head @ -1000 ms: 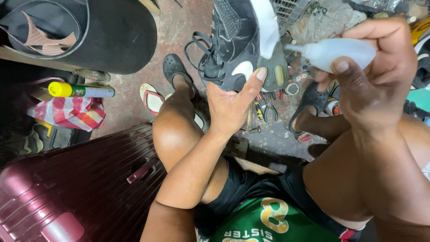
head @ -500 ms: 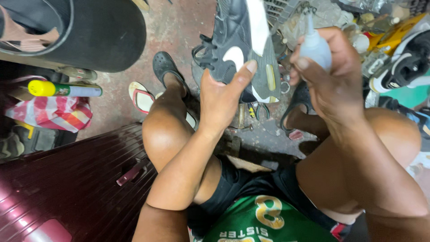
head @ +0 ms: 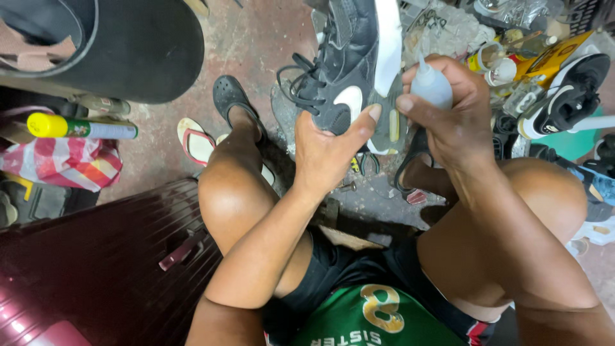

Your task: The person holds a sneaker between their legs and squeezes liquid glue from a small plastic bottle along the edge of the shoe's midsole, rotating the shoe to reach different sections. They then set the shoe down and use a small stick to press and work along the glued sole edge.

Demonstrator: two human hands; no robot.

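Note:
My left hand (head: 333, 150) grips a black sneaker (head: 343, 70) with white sole and black laces, holding it up by the heel end, thumb against the sole edge. My right hand (head: 448, 118) is closed around a small translucent squeeze bottle (head: 430, 83) with a pointed nozzle, tip up, right beside the sneaker's white sole. Both knees frame the view; I sit low over a reddish concrete floor.
A maroon hard suitcase (head: 96, 269) lies at lower left. A yellow-capped spray can (head: 80, 127) and a striped red-and-white cloth (head: 61, 163) sit at left below a large black round object (head: 128, 45). Another black-and-white sneaker (head: 570, 96), cans and clutter crowd the upper right. Sandals (head: 195, 141) on the floor.
My right hand brought the squeeze bottle from a sideways hold to nozzle-up and in against the sneaker's sole. The left hand kept its hold on the sneaker.

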